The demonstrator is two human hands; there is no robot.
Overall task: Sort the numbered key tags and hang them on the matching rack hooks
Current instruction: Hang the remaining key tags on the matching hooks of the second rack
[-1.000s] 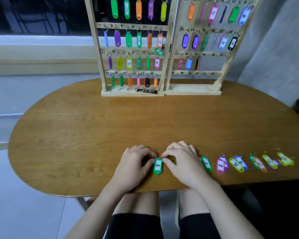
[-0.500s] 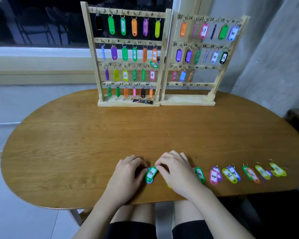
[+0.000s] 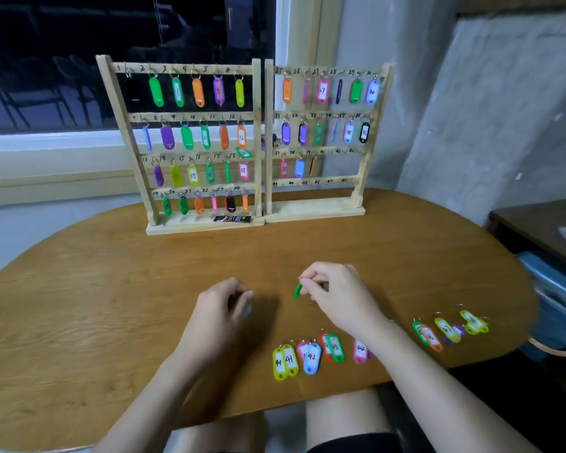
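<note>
My right hand (image 3: 337,299) pinches the ring of a green key tag (image 3: 297,291), which hangs edge-on just above the wooden table (image 3: 111,289). My left hand (image 3: 216,315) hovers beside it with loosely curled fingers and nothing plainly in it. Near the front edge lie a yellow tag 41 (image 3: 285,361), a blue tag 42 (image 3: 311,359), a green tag (image 3: 336,348), a pink tag 44 (image 3: 360,349) and several more (image 3: 448,330). The left rack (image 3: 257,125) is full. On the right rack (image 3: 360,191), hooks 40 to 42 (image 3: 337,152) and the bottom row (image 3: 311,182) are bare.
A small black packet (image 3: 232,219) lies on the left rack's base. A loose green tag (image 3: 243,153) sits crooked near hook 18. A dark side table (image 3: 543,223) and a blue object (image 3: 556,289) stand past the table's right end. Window and wall lie behind the racks.
My right hand has picked the green tag up off the table and moved forward. My left hand has let go of it. My head has tilted, bringing the racks lower in view.
</note>
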